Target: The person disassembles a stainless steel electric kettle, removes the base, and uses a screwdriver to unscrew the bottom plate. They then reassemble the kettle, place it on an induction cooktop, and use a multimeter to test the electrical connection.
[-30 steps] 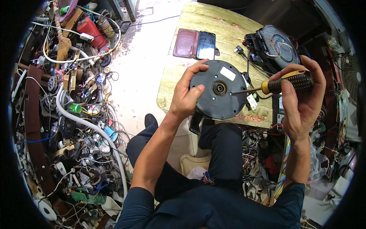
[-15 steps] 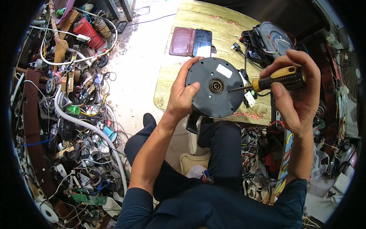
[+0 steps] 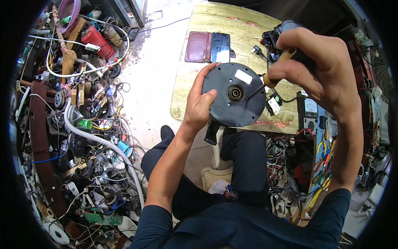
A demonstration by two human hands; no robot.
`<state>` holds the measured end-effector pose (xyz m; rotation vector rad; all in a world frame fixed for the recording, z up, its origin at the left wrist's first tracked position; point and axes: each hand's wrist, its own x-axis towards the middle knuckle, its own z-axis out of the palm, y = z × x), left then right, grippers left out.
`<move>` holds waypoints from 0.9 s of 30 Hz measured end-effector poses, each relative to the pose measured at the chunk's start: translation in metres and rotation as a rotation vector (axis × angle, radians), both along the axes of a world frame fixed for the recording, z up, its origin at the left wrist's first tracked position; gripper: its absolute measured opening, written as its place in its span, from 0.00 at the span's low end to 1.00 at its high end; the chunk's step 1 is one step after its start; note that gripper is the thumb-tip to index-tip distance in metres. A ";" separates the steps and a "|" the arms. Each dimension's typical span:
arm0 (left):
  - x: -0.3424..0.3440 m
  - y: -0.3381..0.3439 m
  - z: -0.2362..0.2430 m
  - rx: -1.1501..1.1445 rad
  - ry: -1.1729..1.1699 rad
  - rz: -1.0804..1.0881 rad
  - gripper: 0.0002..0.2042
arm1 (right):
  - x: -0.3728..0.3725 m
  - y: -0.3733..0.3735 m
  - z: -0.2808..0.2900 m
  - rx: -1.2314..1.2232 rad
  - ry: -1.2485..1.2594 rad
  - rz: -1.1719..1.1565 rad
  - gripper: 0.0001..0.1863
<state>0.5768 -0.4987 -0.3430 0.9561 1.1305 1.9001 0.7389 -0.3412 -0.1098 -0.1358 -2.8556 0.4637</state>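
Note:
My left hand (image 3: pixel 199 106) grips the left edge of a round black kettle power base (image 3: pixel 244 110), thumb on top and fingers underneath. The base has a brass-ringed connector (image 3: pixel 236 93) at its centre, a white label and several small screw holes. A black handle-like part (image 3: pixel 212 133) sticks out below it. My right hand (image 3: pixel 319 70) is closed round the yellow and black handle of a screwdriver (image 3: pixel 271 80). The tip of its shaft meets the base just right of the connector, slanting up to the right. My fingers hide most of the handle.
A wooden table (image 3: pixel 188 95) stands ahead, bearing a maroon wallet case with a phone (image 3: pixel 220 47), a plug (image 3: pixel 257 50) and a dark appliance part (image 3: pixel 269 38). A multimeter (image 3: pixel 310 108) lies at the right. Heaped cables and scrap (image 3: pixel 95 157) cover the left side.
My right hand has risen and turned, tilting the screwdriver more steeply with its tip still near the connector. The base and my left hand stay almost where they were.

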 end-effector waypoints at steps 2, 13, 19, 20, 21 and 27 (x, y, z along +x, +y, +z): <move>0.000 0.000 0.001 -0.005 0.006 -0.002 0.33 | -0.004 -0.001 -0.007 -0.071 0.012 -0.024 0.21; 0.000 -0.001 0.006 -0.022 -0.008 -0.012 0.33 | -0.004 0.011 0.018 -0.037 -0.191 0.069 0.14; 0.000 -0.002 0.000 -0.036 -0.006 0.006 0.33 | -0.008 0.014 0.016 0.016 -0.123 0.158 0.16; 0.000 -0.001 -0.002 -0.035 -0.019 0.008 0.33 | -0.011 0.017 0.010 -0.024 -0.079 0.210 0.17; 0.001 -0.001 -0.002 -0.034 -0.031 0.010 0.33 | -0.011 0.016 0.017 -0.011 -0.166 0.188 0.18; 0.001 -0.001 -0.002 -0.053 -0.030 -0.009 0.34 | -0.024 -0.011 0.030 0.128 -0.366 -0.020 0.20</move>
